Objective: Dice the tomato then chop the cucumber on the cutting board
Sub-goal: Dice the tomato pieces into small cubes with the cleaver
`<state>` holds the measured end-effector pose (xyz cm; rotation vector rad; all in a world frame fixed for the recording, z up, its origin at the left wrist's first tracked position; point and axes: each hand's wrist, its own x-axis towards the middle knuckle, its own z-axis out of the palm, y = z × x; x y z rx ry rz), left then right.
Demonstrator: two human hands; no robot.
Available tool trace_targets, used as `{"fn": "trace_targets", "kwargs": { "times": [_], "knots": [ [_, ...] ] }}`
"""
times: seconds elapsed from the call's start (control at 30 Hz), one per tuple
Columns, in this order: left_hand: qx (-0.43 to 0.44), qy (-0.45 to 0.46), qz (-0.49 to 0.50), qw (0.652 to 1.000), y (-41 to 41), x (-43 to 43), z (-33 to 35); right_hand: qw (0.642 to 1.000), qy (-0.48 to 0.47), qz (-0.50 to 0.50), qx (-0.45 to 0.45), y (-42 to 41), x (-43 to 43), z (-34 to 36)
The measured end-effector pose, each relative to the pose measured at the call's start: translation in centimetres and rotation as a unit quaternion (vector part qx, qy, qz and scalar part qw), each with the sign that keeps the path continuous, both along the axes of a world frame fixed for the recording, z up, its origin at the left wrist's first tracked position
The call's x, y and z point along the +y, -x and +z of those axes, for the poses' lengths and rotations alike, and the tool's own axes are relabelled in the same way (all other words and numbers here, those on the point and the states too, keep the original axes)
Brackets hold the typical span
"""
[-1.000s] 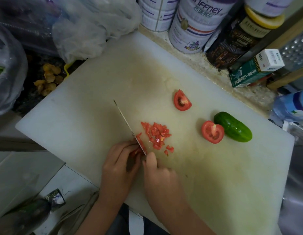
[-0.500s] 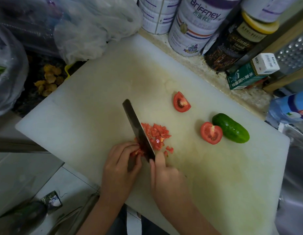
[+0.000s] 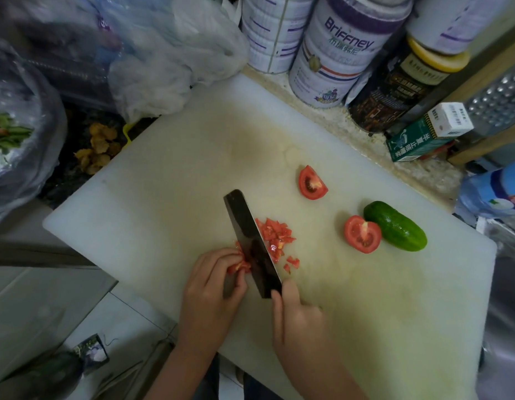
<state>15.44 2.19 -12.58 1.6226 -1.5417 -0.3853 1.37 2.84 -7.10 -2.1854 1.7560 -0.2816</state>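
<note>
On the white cutting board (image 3: pixel 152 203) lies a small heap of diced tomato (image 3: pixel 275 235). My right hand (image 3: pixel 296 316) grips the handle of a dark knife (image 3: pixel 250 241), whose blade leans over the left side of the heap. My left hand (image 3: pixel 210 287) pinches a small tomato piece (image 3: pixel 239 265) against the blade's left face. A tomato quarter (image 3: pixel 311 183) lies farther back. To the right, a tomato half (image 3: pixel 361 233) sits cut side up and touches a whole green cucumber (image 3: pixel 395 225).
Tall tins (image 3: pixel 337 53), a dark jar (image 3: pixel 395 85) and a green box (image 3: pixel 418 137) line the board's far edge. Plastic bags (image 3: pixel 169 50) crowd the far left corner. A blue bottle (image 3: pixel 493 192) lies at the right. The floor shows below the board's near left edge.
The knife blade, seen edge-on a second ago, has tilted so its flat dark face shows, leaning over the diced heap. Both hands stayed in nearly the same place.
</note>
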Motion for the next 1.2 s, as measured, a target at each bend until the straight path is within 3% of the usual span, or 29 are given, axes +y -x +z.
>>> {"fn": "trace_targets", "kwargs": {
  "times": [0.3,0.47,0.77,1.0,1.2],
  "knots": [
    [0.002,0.006,0.0,1.0,0.0,0.1,0.0,0.999,-0.024,0.004,-0.035,0.0,-0.9,-0.2],
    [0.014,-0.004,-0.003,1.0,0.0,0.2,-0.1,0.998,0.014,-0.001,-0.058,0.7,-1.5,0.8],
    [0.059,-0.029,-0.016,0.998,-0.4,0.3,0.0,0.988,-0.075,-0.014,-0.135,2.9,-0.2,2.1],
    [0.105,-0.023,-0.015,0.994,-0.5,0.6,0.1,0.986,-0.067,0.013,-0.155,1.6,0.6,1.4],
    [0.095,0.007,-0.005,0.995,-0.6,0.5,-0.1,0.988,-0.047,0.008,-0.146,1.4,0.7,1.4]
  ]
}}
